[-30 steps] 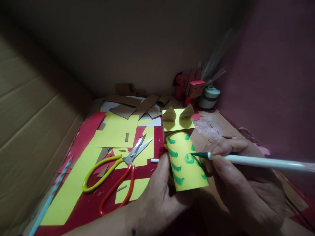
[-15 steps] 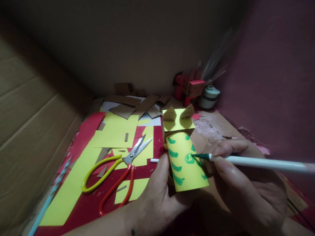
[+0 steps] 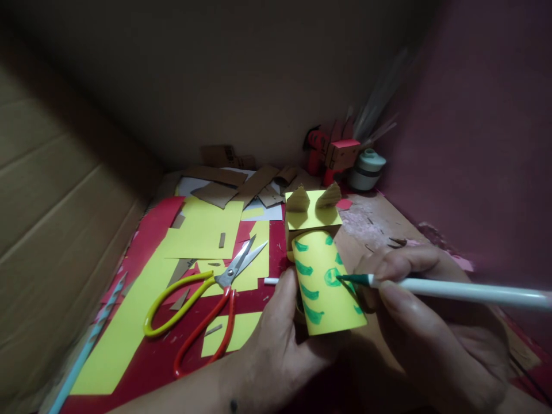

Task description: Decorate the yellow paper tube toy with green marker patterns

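Cardboard walls enclose a red sheet (image 3: 149, 368) strewn with scraps and scissors (image 3: 225, 280). The left hand (image 3: 280, 339) clasps the yellow paper roll (image 3: 325, 284), its long axis running away from the person (stripes upward). From its right, the right hand (image 3: 431, 328) pinches a green pen (image 3: 431, 286), tip touching the roll.

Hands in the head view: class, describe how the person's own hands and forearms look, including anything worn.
The left hand and the right hand are bare: no gloves, rings or bracelets show. The left forearm has no sleeve in view and carries one small dark spot near the bottom edge. The right wrist is largely out of frame.
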A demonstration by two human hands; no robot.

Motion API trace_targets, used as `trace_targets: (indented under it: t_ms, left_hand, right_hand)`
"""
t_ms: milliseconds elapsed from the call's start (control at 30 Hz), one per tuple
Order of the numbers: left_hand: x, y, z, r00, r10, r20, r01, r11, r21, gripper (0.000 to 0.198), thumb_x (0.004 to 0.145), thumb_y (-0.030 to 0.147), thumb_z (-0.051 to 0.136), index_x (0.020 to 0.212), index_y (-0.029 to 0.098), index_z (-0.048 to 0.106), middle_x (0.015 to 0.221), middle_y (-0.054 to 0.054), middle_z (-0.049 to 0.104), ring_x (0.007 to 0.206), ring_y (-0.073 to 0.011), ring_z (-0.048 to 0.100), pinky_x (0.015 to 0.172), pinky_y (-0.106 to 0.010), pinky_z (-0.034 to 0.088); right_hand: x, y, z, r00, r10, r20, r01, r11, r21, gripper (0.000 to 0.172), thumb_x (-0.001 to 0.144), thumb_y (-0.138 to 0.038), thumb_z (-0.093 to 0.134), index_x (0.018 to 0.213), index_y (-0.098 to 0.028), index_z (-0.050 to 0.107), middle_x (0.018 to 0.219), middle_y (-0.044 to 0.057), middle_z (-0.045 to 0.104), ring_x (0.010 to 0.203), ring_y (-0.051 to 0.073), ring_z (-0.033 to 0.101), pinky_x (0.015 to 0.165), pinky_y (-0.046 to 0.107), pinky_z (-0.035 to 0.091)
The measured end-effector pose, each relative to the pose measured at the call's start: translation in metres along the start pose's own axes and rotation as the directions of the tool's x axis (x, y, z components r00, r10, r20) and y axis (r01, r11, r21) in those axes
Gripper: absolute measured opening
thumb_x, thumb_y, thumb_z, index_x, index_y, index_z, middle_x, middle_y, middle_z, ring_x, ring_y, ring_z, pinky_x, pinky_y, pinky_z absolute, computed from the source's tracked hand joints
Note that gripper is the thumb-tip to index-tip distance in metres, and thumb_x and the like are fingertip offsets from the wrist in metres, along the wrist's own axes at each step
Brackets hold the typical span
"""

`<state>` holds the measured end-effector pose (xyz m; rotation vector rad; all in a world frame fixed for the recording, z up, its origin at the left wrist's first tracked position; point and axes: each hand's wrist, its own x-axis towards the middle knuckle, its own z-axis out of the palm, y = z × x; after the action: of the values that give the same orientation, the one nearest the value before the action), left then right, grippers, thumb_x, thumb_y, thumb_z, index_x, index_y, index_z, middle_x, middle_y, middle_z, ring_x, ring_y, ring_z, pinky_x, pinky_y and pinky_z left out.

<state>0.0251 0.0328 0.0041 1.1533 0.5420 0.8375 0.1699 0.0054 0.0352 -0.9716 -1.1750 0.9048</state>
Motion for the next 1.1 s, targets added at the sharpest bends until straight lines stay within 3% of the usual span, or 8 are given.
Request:
trace_targets:
  t_ms: [267, 467, 633, 833, 1100]
  left_hand:
    - [0.000, 0.001, -0.003, 1.000, -0.011, 0.009, 0.010, 0.998, 0.064, 0.047, 0.088, 0.028, 0.065, 0.127, 0.019, 0.040, 0.125, -0.012, 0.061, 0.116, -0.0293, 0.058, 0.098, -0.043, 0.049]
    - [-0.001, 0.000, -0.001, 1.000, 0.003, 0.006, -0.003, 0.998, 0.056, 0.047, 0.087, 0.026, 0.066, 0.126, 0.018, 0.040, 0.122, -0.012, 0.062, 0.113, -0.0277, 0.059, 0.096, -0.041, 0.050]
    - [0.000, 0.001, -0.001, 1.000, 0.011, 0.001, -0.011, 0.997, 0.074, 0.048, 0.086, 0.027, 0.067, 0.125, 0.018, 0.041, 0.121, -0.011, 0.062, 0.113, -0.0272, 0.059, 0.098, -0.041, 0.049]
    - [-0.002, 0.001, -0.001, 1.000, -0.018, 0.004, 0.017, 0.998, 0.059, 0.049, 0.087, 0.027, 0.066, 0.127, 0.018, 0.040, 0.120, -0.010, 0.062, 0.113, -0.0271, 0.058, 0.098, -0.041, 0.049]
    - [-0.001, 0.000, -0.002, 1.000, -0.009, 0.000, 0.009, 1.000, 0.022, 0.051, 0.086, 0.023, 0.067, 0.129, 0.017, 0.041, 0.127, -0.014, 0.061, 0.119, -0.0327, 0.058, 0.101, -0.048, 0.048]
  right_hand:
    - [0.000, 0.002, -0.001, 0.999, -0.042, -0.024, 0.041, 0.998, -0.047, 0.009, 0.091, -0.022, 0.058, 0.087, -0.026, 0.064, 0.070, 0.000, 0.060, 0.061, 0.014, 0.058, 0.053, 0.023, 0.050]
    - [0.007, 0.008, -0.010, 0.990, -0.130, 0.050, 0.133, 0.990, -0.051, 0.012, 0.087, -0.017, 0.061, 0.086, -0.027, 0.067, 0.078, 0.002, 0.060, 0.071, 0.015, 0.058, 0.054, 0.021, 0.051]
    - [0.000, 0.002, -0.004, 0.999, -0.036, -0.001, 0.036, 0.996, -0.077, 0.012, 0.091, -0.019, 0.057, 0.088, -0.027, 0.065, 0.073, 0.000, 0.057, 0.066, 0.013, 0.056, 0.053, 0.019, 0.049]
    - [0.011, 0.008, -0.013, 0.988, -0.133, 0.079, 0.139, 0.988, -0.073, 0.012, 0.087, -0.016, 0.061, 0.085, -0.026, 0.067, 0.076, 0.001, 0.062, 0.069, 0.015, 0.060, 0.055, 0.021, 0.051]
    - [0.004, 0.005, -0.009, 0.991, -0.070, 0.115, 0.067, 0.997, 0.032, 0.015, 0.092, -0.015, 0.056, 0.093, -0.027, 0.065, 0.066, -0.002, 0.062, 0.054, 0.011, 0.058, 0.048, 0.019, 0.049]
